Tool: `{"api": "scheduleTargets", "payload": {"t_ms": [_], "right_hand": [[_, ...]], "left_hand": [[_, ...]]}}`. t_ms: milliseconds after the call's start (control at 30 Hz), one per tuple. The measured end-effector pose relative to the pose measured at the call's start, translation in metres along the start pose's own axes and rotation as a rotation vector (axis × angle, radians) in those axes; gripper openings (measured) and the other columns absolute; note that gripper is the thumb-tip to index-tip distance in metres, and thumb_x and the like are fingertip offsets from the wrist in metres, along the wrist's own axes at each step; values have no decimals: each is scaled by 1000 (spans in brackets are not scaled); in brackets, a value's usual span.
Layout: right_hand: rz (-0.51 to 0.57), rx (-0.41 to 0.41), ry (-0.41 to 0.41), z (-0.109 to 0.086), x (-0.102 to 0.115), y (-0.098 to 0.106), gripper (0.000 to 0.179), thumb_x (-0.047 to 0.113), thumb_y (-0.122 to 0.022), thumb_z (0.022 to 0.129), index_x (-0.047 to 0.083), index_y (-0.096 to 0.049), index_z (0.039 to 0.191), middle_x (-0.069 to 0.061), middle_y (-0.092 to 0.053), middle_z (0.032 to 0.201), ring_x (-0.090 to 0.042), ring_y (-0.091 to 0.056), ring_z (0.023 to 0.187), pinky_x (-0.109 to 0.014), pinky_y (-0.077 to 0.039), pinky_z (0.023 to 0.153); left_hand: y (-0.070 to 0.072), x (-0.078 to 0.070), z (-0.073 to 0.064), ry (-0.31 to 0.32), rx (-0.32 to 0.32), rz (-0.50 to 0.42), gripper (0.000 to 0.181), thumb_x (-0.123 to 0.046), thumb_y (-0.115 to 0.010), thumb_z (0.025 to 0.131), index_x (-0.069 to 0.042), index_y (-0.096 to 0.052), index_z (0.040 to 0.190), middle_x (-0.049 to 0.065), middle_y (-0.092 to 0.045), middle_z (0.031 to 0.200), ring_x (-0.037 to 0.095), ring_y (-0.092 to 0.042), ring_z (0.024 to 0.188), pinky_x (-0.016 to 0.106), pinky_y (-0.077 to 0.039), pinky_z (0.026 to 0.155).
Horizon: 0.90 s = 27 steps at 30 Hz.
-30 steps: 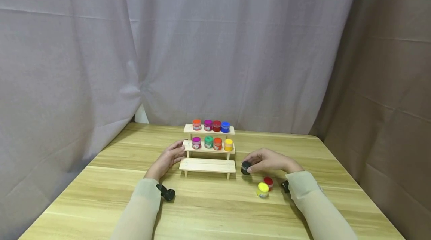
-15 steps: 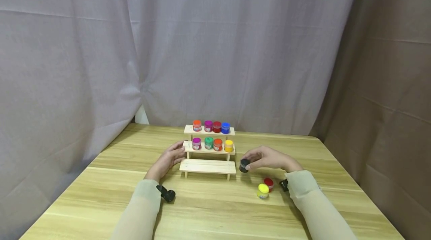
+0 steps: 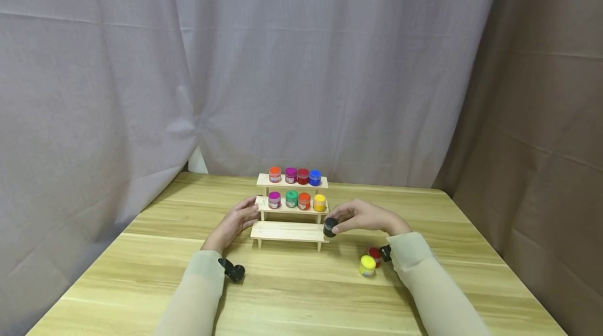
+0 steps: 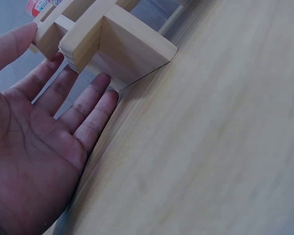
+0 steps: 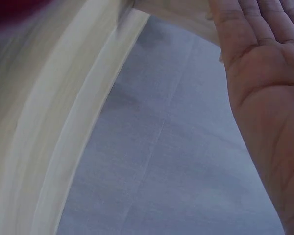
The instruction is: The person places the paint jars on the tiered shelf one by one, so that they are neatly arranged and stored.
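Note:
A small black paint jar point(image 3: 330, 227) is pinched between the thumb and fingers of my right hand point(image 3: 363, 217), level with the right end of the bottom shelf point(image 3: 286, 231). That shelf belongs to a three-tier wooden stand and bears no jar. My left hand point(image 3: 235, 222) rests at the stand's left side. In the left wrist view its thumb and fingertips touch the wooden end of the stand point(image 4: 130, 44), fingers nearly straight. The right wrist view shows the palm point(image 5: 269, 83), but the black jar is out of sight there.
Several coloured jars line the middle shelf, among them a green jar point(image 3: 291, 199); others line the top, including a blue jar point(image 3: 315, 178). A yellow jar point(image 3: 367, 266) and a red jar point(image 3: 374, 255) stand on the table near my right wrist. Grey curtain point(image 3: 301, 74) hangs behind.
My right hand has carried the black jar leftward and slightly up, from beside the stand to the bottom shelf's right end. The left hand has stayed in place.

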State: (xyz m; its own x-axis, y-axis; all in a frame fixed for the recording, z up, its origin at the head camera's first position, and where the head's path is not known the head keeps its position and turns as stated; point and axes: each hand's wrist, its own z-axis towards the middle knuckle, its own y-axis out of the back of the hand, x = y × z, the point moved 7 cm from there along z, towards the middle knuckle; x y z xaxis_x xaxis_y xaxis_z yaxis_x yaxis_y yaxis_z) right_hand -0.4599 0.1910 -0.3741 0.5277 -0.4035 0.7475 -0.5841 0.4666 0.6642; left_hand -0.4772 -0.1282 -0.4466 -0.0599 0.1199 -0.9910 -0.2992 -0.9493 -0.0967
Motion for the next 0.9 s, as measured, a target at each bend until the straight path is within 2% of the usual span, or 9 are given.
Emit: {"api": "scheduleTargets", "payload": {"t_ms": [267, 500, 900], "right_hand": [[9, 23, 39, 11, 5, -3, 32, 21, -75, 92, 14, -71, 122, -2, -74, 110, -24, -69, 104, -35, -58, 90], [-2, 27, 29, 18, 8, -13, 32, 24, -76, 91, 17, -72, 121, 1, -74, 109, -21, -69, 104, -36, -58, 90], [-19, 61, 28, 38, 18, -27, 32, 26, -76, 91, 18, -71, 122, 3, -73, 109, -18, -68, 105, -34, -57, 91]], "left_hand": [[1, -3, 2, -4, -9, -2, 66, -24, -52, 102, -3, -24, 158, 23, -27, 161, 42, -36, 141, 47, -34, 118], [0, 2, -1, 11, -2, 2, 69, -27, -53, 101, -3, -24, 159, 23, -25, 161, 43, -34, 142, 48, -32, 118], [1, 1, 0, 0, -8, 3, 68, -26, -54, 101, -4, -25, 158, 22, -26, 162, 41, -35, 142, 46, -34, 117]]}}
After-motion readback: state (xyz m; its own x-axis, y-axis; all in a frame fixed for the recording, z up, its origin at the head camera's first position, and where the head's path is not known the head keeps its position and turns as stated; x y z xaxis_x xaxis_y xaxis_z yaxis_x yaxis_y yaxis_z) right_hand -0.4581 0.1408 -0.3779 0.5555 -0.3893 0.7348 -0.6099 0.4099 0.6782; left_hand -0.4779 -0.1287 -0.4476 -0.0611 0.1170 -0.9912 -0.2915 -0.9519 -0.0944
